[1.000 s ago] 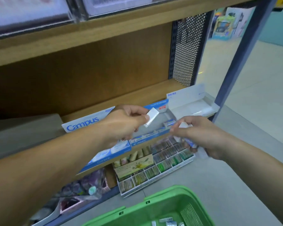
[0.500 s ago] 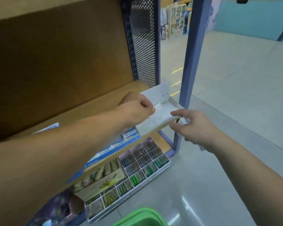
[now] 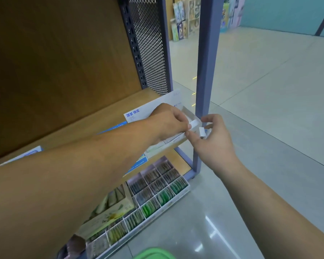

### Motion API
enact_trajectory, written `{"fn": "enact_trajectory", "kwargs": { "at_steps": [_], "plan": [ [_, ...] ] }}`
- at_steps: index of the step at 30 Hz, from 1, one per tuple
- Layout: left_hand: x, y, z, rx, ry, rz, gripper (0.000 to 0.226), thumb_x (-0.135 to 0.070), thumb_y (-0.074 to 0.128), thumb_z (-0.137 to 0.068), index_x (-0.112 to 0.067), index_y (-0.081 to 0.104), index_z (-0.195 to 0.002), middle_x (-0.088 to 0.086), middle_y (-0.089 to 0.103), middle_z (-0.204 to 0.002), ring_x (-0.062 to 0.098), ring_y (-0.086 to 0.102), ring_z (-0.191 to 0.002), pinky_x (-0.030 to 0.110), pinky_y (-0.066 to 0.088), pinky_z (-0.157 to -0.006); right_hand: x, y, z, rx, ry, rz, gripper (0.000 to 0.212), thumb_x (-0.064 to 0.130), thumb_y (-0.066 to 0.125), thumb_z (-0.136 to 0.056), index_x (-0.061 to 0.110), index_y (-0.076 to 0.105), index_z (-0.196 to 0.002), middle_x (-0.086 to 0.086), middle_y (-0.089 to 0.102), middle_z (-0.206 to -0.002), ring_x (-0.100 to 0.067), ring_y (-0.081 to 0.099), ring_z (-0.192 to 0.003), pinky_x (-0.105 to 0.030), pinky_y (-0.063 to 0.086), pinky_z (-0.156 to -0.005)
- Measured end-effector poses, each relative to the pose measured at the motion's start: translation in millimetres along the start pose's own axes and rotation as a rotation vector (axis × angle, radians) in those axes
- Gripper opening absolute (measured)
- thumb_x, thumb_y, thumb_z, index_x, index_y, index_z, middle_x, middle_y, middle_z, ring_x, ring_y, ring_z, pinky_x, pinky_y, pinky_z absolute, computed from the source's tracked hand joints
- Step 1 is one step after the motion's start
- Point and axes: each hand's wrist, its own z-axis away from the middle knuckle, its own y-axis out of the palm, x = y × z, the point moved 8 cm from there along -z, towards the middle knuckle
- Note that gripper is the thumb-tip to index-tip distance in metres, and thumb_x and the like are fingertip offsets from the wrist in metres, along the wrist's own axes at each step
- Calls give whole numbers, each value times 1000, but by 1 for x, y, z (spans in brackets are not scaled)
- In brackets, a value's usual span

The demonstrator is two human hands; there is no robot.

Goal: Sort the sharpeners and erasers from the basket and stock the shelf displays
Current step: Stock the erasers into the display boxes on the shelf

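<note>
- The left hand (image 3: 166, 122) pinches 1 white eraser (image 3: 194, 123) between thumb and fingers (image 3: 181, 118), over the front right corner of the white display box (image 3: 187, 111); the eraser is not yet down inside the box
- The right hand (image 3: 216, 146) has its fingers curled round a small clutch of white pieces (image 3: 202, 132), likely more erasers, just beside that same corner; how many it holds I cannot tell
- The box stands at the very end of the shelf (image 3: 101, 122), next to the blue post (image 3: 206, 71). Letting go a little too far out would probably send the eraser past the box wall and down to the floor (image 3: 269, 137), or into the tray of coloured stock (image 3: 157, 191) below
- The 2 hands are almost touching. A nudge from the left hand could loosen the right hand's hold, and the spare pieces look small and smooth enough to slip out
- The box looks like light card. Pressing the eraser in hard could slide the box toward the shelf end or tip its front edge over
- A blue box (image 3: 138, 162) sits just beside the white one, so a hurried drop could land in the wrong display. The eraser is too blurred to read its label
- Only the rim of the green basket (image 3: 153, 254) shows at the bottom edge, so what remains to sort is hidden
</note>
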Motion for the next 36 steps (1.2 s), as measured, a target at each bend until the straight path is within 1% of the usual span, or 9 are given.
{"fn": "enact_trajectory", "kwargs": {
  "at_steps": [5,8,11,13,17,21,27,32,36],
  "plan": [
    [-5,-11,12,24,-55,170,18,-10,62,-93,-22,73,-99,3,73,-98,15,61,-81,22,44,-58,10,-11,5,-59,-76,9,31,29,75,-87,28,54,-109,22,57,-99,19,53,-85,-11,40,-68],
    [-13,-28,33,77,-34,550,51,17,38,-87,-13,65,-117,12,71,-117,21,65,-99,27,43,-65,33,-2,15,74,-105,-2,10,29,76,-87,26,67,-90,16,63,-79,0,56,-63,-9,37,-51],
    [-15,-51,62,109,29,739,64,25,32,-86,-9,56,-136,15,68,-130,25,66,-119,37,51,-97,41,28,33,357,77,-195,15,33,76,-89,19,72,-91,-2,61,-66,-18,49,-51,-23,35,-45],
    [-13,-66,81,115,58,763,66,22,34,-88,-12,52,-141,11,66,-135,23,61,-129,45,38,-117,46,47,49,490,189,-309,19,34,74,-91,16,74,-99,-6,61,-73,-21,48,-51,-27,32,-48],
    [-2,-92,110,123,96,768,74,23,31,-86,-18,50,-144,3,66,-137,19,53,-136,45,28,-123,65,73,78,682,319,-493,27,27,70,-95,5,69,-110,-4,64,-73,-15,46,-46,-23,25,-47],
    [13,-111,131,105,104,821,74,25,35,-81,-21,55,-136,6,66,-136,21,52,-137,46,31,-122,84,91,98,798,324,-533,21,28,68,-95,10,67,-104,-12,62,-79,-16,44,-47,-21,25,-44],
    [40,-125,152,161,64,803,79,20,44,-74,-18,50,-143,10,62,-140,24,53,-136,43,36,-120,95,112,103,720,372,-584,21,24,72,-92,9,67,-105,-11,58,-84,-16,41,-50,-21,26,-42],
    [73,-149,161,-100,-82,597,35,14,51,-94,-3,65,-120,20,71,-119,27,71,-104,42,58,-96,100,113,92,614,247,-432,33,27,76,-90,2,69,-111,-8,62,-76,-18,44,-51,-24,31,-47],
    [89,-150,169,-94,-98,503,12,-6,68,-96,-3,71,-106,22,75,-100,27,73,-85,33,63,-76,102,114,89,593,185,-352,26,26,75,-92,5,70,-106,-8,63,-78,-17,47,-49,-26,33,-49]
  ]
}}
